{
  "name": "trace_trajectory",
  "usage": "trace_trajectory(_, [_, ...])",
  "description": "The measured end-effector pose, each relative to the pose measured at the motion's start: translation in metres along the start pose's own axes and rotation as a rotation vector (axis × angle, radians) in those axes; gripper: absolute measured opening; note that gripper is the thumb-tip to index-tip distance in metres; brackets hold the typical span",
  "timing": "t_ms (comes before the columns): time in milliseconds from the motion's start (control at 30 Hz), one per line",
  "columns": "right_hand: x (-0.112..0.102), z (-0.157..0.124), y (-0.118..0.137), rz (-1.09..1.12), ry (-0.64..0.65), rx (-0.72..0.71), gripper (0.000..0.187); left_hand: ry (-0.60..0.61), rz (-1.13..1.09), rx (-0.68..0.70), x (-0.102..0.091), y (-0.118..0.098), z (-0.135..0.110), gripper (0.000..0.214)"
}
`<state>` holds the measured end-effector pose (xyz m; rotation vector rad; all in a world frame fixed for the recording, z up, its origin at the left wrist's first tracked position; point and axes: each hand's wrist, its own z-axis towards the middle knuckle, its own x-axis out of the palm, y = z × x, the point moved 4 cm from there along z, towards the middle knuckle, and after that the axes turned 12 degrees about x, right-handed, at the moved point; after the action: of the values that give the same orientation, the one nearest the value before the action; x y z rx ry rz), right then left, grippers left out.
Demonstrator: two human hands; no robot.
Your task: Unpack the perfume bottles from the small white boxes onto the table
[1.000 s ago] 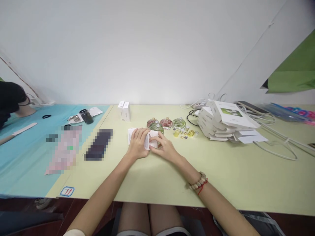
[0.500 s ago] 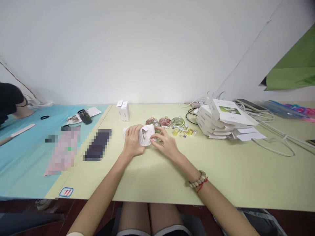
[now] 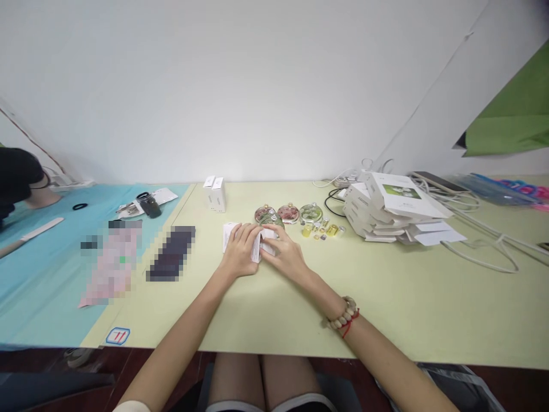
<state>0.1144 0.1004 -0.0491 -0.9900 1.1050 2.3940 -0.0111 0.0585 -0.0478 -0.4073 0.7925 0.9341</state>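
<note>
A small white cardboard box (image 3: 256,249) lies on its side between my hands, just above or on the table. My left hand (image 3: 239,252) is wrapped over its body. The fingers of my right hand (image 3: 283,250) pinch at its right end flap, whose folds they partly hide. Just beyond my hands lie round flat glass bottles with flower patterns, a red bottle (image 3: 288,214) and a green bottle (image 3: 311,213) among them. Several small gold caps (image 3: 331,230) and clear pieces lie beside them.
Two upright white boxes (image 3: 215,195) stand near the wall. A pile of flattened white cartons (image 3: 364,214) and white cables (image 3: 493,246) occupy the right. On the left are a blurred dark rectangle (image 3: 171,253), a dark jar (image 3: 148,205), a blue cloth (image 3: 38,292) and another person's arm (image 3: 40,197).
The box's end opening, which faced me, is now turned right and largely covered by my right fingers. Both hands have moved slightly closer together around it.
</note>
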Motion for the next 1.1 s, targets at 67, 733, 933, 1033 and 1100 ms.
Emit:
trace_trajectory(67, [0.000,0.000,0.001,0.011,0.000,0.019,0.024,-0.001,0.005,-0.019,-0.001,0.002,0.001,0.066])
trace_trajectory(733, [0.003,0.005,-0.028,0.486,-0.080,0.310,0.031,0.033,0.096,-0.227,0.003,0.027,-0.008,0.071])
trace_trajectory(933, [-0.001,0.007,-0.025,0.475,-0.059,0.288,0.030,-0.099,0.055,-0.314,-0.006,0.033,-0.012,0.073])
trace_trajectory(1033, [-0.003,0.007,-0.020,0.466,-0.057,0.246,0.031,-0.094,-0.101,-0.175,-0.006,0.011,-0.004,0.062])
trace_trajectory(1100, [-0.004,0.006,-0.015,0.438,-0.078,0.201,0.031,-0.062,-0.207,-0.123,-0.002,-0.003,0.000,0.061])
